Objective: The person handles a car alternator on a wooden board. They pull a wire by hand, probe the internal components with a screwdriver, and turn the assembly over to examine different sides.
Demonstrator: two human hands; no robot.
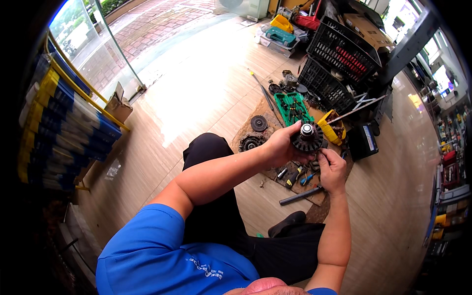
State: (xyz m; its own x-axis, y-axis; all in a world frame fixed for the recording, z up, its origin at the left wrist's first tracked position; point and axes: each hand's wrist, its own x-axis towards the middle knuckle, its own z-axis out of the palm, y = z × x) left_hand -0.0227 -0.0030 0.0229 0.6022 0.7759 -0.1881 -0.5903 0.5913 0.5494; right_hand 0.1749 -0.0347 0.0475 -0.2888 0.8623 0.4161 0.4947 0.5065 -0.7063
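My left hand point(281, 146) is wrapped round a dark finned rotor point(309, 143), thumb on its near-left side and fingers under it. A shiny round bearing point(307, 130) tops its shaft and faces up. At the rotor's lower right edge, my right hand point(332, 169) is closed in a pinch; whatever its fingertips hold is too small or hidden to name. Below the hands, a blue-handled tool point(308, 179), yellow-and-black pliers point(295, 176) and a metal bar point(301, 195) lie on a worn cardboard sheet point(322, 198).
Left of the rotor sit a pulley-like disc point(259, 123) and a round housing point(251, 143). Beyond it are an open green tool case point(291, 105) and a yellow container point(332, 129). Black crates point(341, 51) are stacked behind; a black box point(363, 142) stands right.
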